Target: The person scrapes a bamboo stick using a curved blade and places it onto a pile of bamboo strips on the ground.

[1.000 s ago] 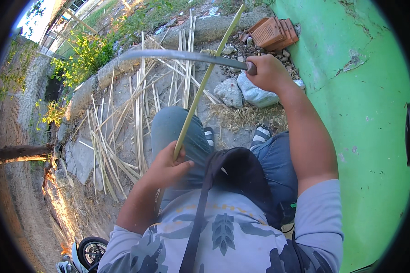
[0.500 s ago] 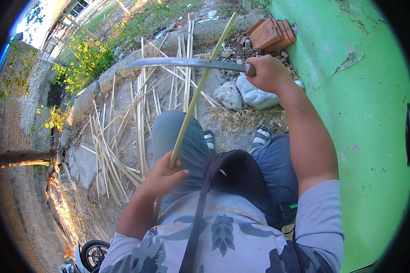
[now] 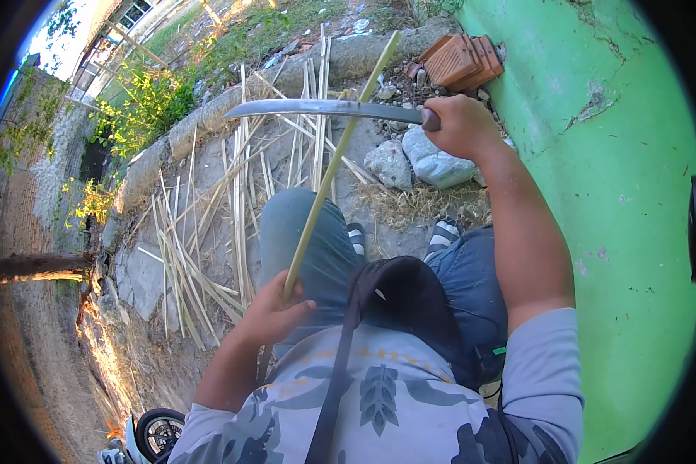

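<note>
My right hand (image 3: 460, 124) is closed round the dark handle of a machete (image 3: 301, 107). Its long, curved blade points left and lies across a pale green bamboo strip (image 3: 326, 184), touching it in the upper part. A small curl of shaving shows where blade and strip cross. In my left hand (image 3: 277, 309) the strip is gripped near its lower end, against my left thigh. From there it slants up and to the right, past the blade. Part of the strip below my left hand is hidden by my forearm.
Many split bamboo strips (image 3: 236, 193) lie scattered on the ground to the left and ahead. Pale rocks (image 3: 438, 158) and stacked clay roof tiles (image 3: 462, 62) sit ahead right, beside a green wall (image 3: 619, 232). A motorbike wheel (image 3: 160, 431) shows at lower left.
The machete has shifted slightly to the right along with my right hand. My left hand and the lower part of the strip have moved a little left and down.
</note>
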`<control>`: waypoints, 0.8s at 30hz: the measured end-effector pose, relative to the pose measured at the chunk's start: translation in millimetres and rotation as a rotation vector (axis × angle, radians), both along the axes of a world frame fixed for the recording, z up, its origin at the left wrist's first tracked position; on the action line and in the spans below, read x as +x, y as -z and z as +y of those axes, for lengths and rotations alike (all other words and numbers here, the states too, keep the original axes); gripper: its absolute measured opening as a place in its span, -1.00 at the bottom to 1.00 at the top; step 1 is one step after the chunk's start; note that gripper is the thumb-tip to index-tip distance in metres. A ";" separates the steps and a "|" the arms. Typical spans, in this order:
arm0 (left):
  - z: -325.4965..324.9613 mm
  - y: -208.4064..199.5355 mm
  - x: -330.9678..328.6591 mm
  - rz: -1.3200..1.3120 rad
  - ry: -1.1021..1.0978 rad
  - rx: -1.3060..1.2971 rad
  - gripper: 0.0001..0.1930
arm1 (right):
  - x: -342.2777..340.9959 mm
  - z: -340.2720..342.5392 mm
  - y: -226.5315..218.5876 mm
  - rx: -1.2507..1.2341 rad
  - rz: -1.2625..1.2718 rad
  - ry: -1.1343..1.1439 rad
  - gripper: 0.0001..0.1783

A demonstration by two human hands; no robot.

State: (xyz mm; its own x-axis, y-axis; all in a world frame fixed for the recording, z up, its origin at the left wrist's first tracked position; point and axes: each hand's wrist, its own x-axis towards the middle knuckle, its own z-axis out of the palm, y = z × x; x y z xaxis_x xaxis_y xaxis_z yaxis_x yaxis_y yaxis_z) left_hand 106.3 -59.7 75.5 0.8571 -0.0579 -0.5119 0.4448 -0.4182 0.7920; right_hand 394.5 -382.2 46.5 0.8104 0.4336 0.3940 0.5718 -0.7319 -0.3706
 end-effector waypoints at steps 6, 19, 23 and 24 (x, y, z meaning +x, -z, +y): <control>-12.4 -6.9 2.2 0.039 -0.044 -0.006 -0.70 | -14.6 15.8 -16.3 -0.106 0.050 -0.145 -0.82; -10.4 -2.1 -12.5 0.053 -0.051 -0.019 -0.69 | -7.1 2.7 -7.0 -0.018 0.062 -0.106 -0.84; -8.5 -7.5 -13.9 0.071 0.008 -0.001 -0.66 | -6.3 3.5 -6.2 -0.038 0.046 -0.149 -0.87; -7.2 -9.3 -16.5 0.081 0.020 -0.042 -0.65 | 0.1 -5.1 -1.0 -0.039 0.070 -0.098 -0.87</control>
State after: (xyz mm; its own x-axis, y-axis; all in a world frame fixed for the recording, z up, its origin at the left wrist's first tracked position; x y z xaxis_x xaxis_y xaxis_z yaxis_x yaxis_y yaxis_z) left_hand 89.8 -66.9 84.8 0.8112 -0.0976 -0.5766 0.5001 -0.3952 0.7705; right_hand 394.6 -387.3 47.6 0.7884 0.5259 0.3190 0.6149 -0.6885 -0.3846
